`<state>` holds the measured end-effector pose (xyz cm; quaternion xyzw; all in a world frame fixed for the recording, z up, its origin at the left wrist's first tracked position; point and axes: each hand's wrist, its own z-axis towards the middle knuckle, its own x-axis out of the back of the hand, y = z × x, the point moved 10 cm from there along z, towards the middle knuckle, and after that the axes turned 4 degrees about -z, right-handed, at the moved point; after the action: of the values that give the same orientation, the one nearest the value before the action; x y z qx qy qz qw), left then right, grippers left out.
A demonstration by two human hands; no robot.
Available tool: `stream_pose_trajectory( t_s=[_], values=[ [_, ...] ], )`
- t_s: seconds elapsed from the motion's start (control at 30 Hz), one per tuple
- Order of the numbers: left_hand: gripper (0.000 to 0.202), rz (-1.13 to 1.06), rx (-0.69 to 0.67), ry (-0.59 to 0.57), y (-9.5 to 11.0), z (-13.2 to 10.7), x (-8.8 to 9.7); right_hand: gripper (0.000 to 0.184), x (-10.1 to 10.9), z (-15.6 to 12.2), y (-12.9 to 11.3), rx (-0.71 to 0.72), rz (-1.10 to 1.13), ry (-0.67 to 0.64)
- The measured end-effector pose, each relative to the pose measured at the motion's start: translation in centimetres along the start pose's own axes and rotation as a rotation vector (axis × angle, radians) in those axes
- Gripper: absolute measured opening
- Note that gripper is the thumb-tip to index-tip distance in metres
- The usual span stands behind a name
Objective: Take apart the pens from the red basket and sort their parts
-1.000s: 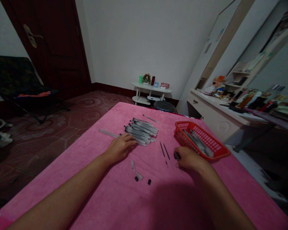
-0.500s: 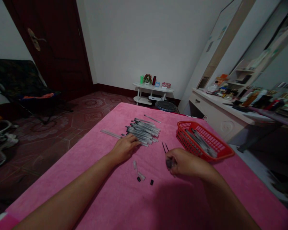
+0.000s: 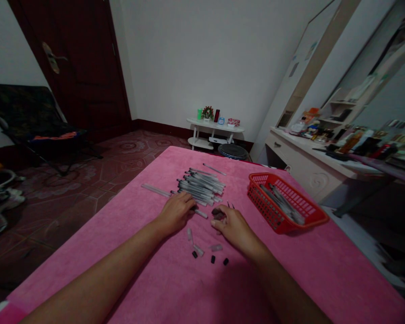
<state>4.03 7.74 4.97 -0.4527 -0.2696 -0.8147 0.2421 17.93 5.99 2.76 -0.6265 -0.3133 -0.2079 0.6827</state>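
My left hand (image 3: 176,210) lies curled over the near end of a pile of clear pens (image 3: 200,186) on the pink cloth (image 3: 168,288), fingers closed on one pen. My right hand (image 3: 230,223) rests just right of it, fingers bent around a small dark piece at its tips. Two thin black refills (image 3: 230,204) poke out beyond the right hand. Small clear pen caps (image 3: 197,249) and black end plugs (image 3: 219,260) lie between my wrists. A red basket (image 3: 310,219) with several pens stands to the right.
One clear pen barrel (image 3: 155,190) lies left of the pile, another single pen (image 3: 214,169) behind it. A dresser (image 3: 310,166) crowded with bottles stands at right, a white low shelf (image 3: 217,130) by the far wall, a dark folding chair (image 3: 33,126) at left.
My right hand moved left from beside the red basket to the middle, close to my left hand. A further clear cap and black plug now lie near it. The left hand stayed on the pile.
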Motion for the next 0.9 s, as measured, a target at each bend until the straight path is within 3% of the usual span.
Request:
stream_pose_trajectory(
  t_s=[0.33,0.5,0.67,0.8,0.9],
  values=[
    [0.016,0.009,-0.246,0.125,3.8,-0.5,2.3,0.03,-2.4,-0.2,0.1,-0.115,0.365,-0.066],
    [0.017,0.056,-0.285,0.078,4.2,-0.7,1.9,0.03,-2.8,-0.5,0.6,-0.184,0.44,-0.113],
    [0.012,0.014,-0.234,0.036,4.2,-0.4,1.5,0.029,-0.9,-0.6,-1.1,-0.073,0.205,-0.051],
    [0.009,0.019,-0.141,0.019,3.5,-0.3,1.1,0.034,0.7,-0.8,-4.3,0.187,-0.147,0.024],
    [0.013,-0.026,-0.067,-0.025,3.1,-0.1,0.6,0.027,1.0,-1.3,-5.5,0.329,-0.38,0.07]
  ],
)
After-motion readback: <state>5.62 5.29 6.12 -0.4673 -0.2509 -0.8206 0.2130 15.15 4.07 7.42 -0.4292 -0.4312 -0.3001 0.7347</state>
